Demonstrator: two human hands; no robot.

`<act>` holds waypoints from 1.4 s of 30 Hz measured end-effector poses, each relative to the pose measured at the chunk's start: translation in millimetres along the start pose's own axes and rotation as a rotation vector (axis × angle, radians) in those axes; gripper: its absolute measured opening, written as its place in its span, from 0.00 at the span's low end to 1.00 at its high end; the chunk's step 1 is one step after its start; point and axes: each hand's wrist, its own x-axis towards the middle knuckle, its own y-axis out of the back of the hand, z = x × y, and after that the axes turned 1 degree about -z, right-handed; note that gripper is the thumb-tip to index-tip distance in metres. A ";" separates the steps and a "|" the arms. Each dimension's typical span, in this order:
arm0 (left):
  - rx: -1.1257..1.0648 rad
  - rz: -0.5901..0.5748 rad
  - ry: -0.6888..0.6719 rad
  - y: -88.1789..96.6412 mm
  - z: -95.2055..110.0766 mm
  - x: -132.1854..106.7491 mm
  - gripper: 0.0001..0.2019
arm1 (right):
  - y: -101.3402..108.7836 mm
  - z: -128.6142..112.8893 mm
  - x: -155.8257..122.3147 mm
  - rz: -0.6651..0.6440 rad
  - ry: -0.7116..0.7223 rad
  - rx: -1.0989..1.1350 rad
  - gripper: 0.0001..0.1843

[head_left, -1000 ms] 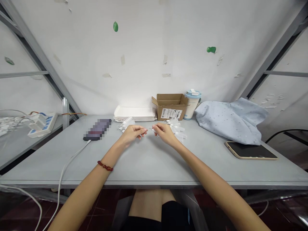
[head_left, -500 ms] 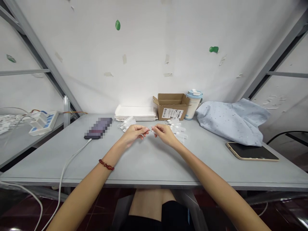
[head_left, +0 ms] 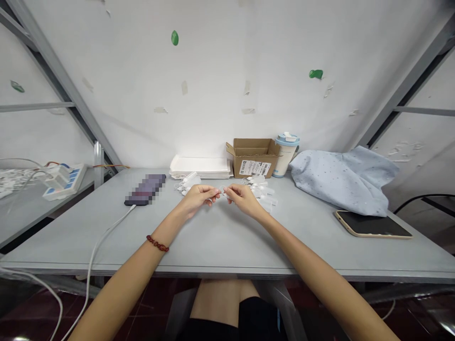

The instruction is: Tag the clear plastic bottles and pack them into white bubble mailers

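Over the middle of the desk, my left hand (head_left: 200,197) and my right hand (head_left: 243,198) face each other with thumb and forefinger pinched, the tips only slightly apart. A thin pale loop (head_left: 222,188), like fine cord or wire, spans the gap between them. Its ends are hidden by the fingers. Just behind my left hand lies a small heap of white and clear plastic pieces (head_left: 191,179). Behind and beside my right hand is a second pile of similar pieces (head_left: 266,191), some with thin loops.
Flat white sheets or sleeves (head_left: 201,166) lie stacked by the wall, beside an open cardboard box (head_left: 254,161) and a blue-lidded cup (head_left: 284,158). A phone (head_left: 144,190) on a white cable is at left. Pale-blue cloth (head_left: 341,177) partly covers another phone (head_left: 373,224) at right.
Both hands stay almost in place, still pinched close together. The thin loop between the fingertips shows more plainly now.
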 end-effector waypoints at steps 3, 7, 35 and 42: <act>0.013 -0.009 0.002 0.4 0.2 0.0 0.18 | -0.1 0.2 0.4 0.008 -0.007 0.002 0.22; 0.006 -0.011 0.005 0.0 1.2 -0.3 0.17 | -0.4 0.2 0.7 0.015 -0.015 0.020 0.23; 0.076 0.041 -0.080 -14.9 -5.3 -0.8 0.17 | -11.9 6.9 -3.2 0.092 -0.046 -0.023 0.18; 0.120 0.037 -0.080 -14.2 -7.4 -0.8 0.17 | -12.4 5.2 -3.9 0.097 -0.064 -0.028 0.16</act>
